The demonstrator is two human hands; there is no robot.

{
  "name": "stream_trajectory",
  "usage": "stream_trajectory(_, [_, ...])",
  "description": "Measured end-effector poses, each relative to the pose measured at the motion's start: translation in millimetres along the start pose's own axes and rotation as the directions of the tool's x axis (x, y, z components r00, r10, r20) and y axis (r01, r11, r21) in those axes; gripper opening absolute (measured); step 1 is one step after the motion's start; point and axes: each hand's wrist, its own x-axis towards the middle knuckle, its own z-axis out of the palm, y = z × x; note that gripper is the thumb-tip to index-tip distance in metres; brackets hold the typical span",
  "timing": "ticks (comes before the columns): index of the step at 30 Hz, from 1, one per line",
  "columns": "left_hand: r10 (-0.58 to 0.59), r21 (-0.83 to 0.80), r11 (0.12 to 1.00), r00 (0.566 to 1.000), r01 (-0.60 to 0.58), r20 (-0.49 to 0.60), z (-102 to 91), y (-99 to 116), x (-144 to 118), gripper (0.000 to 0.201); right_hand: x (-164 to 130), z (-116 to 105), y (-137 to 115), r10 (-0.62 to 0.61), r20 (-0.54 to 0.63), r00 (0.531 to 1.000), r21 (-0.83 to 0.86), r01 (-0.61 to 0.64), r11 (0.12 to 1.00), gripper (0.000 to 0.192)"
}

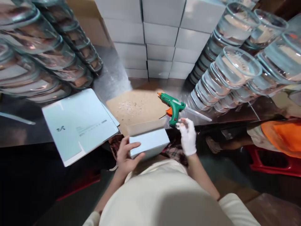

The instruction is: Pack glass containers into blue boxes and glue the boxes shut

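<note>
My left hand (pixel 127 153) is bare and grips the left end of a pale blue box (pixel 150 142), its fingers on top and thumb along the near side. A long flap (pixel 147 126) stands raised along the box's far edge. My right hand (pixel 188 138) wears a white glove with bare fingertips. Its fingers are apart and slightly bent, close beside the handle of a green hot glue gun (pixel 172 106). The glue gun has an orange trigger and nozzle, and a clear glue stick (pixel 198 113) juts from its back. It lies on the table's edge, nozzle pointing away to the left.
Flat pale blue box blanks (pixel 80 122) lie at the left. A brown cardboard sheet (pixel 134 105) with glue bits covers the table's middle. White boxes (pixel 160 53) are stacked behind. Clear round containers (pixel 218 75) tower on both sides. A person in orange (pixel 285 138) is at the right.
</note>
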Motion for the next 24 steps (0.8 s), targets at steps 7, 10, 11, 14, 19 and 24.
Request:
stream_trajectory(7, [-0.086, -0.017, 0.996, 0.991, 0.085, -0.098, -4.4, -19.6, -3.1, 0.034, 92.3, 8.7, -12.3, 0.411, 0.055, 0.910, -0.383, -0.361, 0.850, 0.026])
stream_trajectory(10, [-0.106, -0.057, 0.993, 0.987, 0.099, -0.125, 7.0, -23.2, -1.4, 0.032, 88.4, 13.8, -7.9, 0.422, 0.065, 0.904, -0.236, -0.397, 0.887, 0.019])
stream_trajectory(11, [-0.114, -0.067, 0.992, 0.986, 0.106, -0.124, 10.2, -23.5, 0.4, 0.032, 83.1, 14.3, -6.9, 0.419, 0.064, 0.906, -0.186, -0.402, 0.897, 0.018])
stream_trajectory(14, [-0.171, -0.079, 0.984, 0.978, 0.163, -0.120, 18.7, -21.1, 10.5, 0.030, 63.8, 12.3, -8.1, 0.383, 0.051, 0.922, -0.066, -0.380, 0.923, 0.020])
stream_trajectory(19, [-0.340, -0.118, 0.937, 0.936, 0.329, -0.088, 34.8, -6.1, 36.4, 0.034, 44.5, -7.4, -20.2, 0.106, -0.051, 0.993, 0.188, -0.095, 0.978, 0.033])
stream_trajectory(24, [-0.403, -0.149, 0.908, 0.913, 0.391, -0.065, 52.8, 11.8, 54.3, 0.037, 24.9, -35.0, -26.8, 0.081, 0.145, 0.986, 0.140, -0.102, 0.985, 0.028])
